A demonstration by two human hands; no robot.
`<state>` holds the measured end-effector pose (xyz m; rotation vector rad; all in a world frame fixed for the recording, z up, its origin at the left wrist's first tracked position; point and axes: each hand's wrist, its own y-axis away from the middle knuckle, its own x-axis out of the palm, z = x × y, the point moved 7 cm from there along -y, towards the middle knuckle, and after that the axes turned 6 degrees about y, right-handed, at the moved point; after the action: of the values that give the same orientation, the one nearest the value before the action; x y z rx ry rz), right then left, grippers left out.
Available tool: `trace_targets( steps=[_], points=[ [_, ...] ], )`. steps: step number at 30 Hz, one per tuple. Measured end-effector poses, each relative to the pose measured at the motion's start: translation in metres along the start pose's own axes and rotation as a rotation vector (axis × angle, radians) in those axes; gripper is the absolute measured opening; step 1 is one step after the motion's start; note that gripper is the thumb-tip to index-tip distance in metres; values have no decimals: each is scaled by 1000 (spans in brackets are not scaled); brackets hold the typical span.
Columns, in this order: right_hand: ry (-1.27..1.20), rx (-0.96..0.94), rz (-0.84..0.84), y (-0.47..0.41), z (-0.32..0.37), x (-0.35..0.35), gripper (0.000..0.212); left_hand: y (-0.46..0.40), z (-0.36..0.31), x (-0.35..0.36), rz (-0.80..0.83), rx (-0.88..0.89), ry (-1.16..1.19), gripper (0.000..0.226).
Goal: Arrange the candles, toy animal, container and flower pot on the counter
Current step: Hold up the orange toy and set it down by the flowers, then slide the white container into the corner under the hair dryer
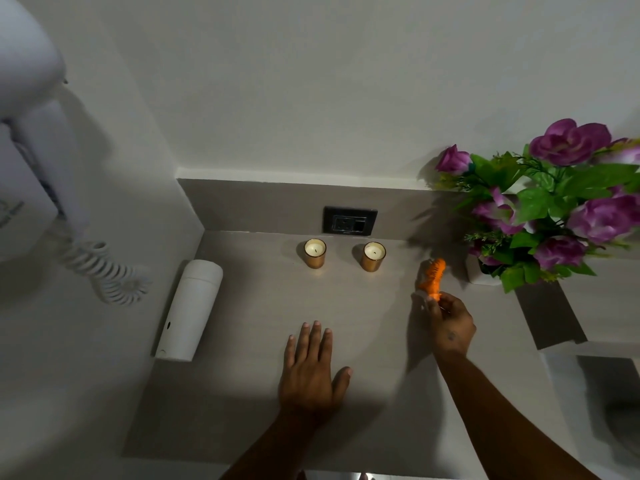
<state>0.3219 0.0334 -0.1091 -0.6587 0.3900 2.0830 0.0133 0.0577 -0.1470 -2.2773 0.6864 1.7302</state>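
Two gold-jar candles, one on the left (314,253) and one on the right (373,256), stand side by side near the back of the grey counter (263,306). My right hand (450,322) grips an orange striped toy animal (433,275) by its near end, just left of the white flower pot (479,271) with purple flowers and green leaves. A tall white container (189,308) stands at the counter's left edge against the wall. My left hand (311,368) lies flat and empty on the counter, fingers spread.
A black wall socket (349,220) sits on the backsplash behind the candles. A white wall-mounted hair dryer (27,98) with a coiled cord (107,271) hangs at the left. At the right the counter drops toward a white sink (606,393).
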Motion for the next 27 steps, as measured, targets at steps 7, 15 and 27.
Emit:
trace_targets(
  steps=[7, 15, 27],
  points=[
    [-48, 91, 25, 3, -3, 2, 50, -1, 2, 3, -11, 0, 12, 81],
    [208, -160, 244, 87, -1, 27, 69, 0, 2, 0, -24, 17, 5, 79],
    [755, -766, 498, 176, 41, 120, 77, 62, 70, -26, -244, -191, 90, 83]
  ],
)
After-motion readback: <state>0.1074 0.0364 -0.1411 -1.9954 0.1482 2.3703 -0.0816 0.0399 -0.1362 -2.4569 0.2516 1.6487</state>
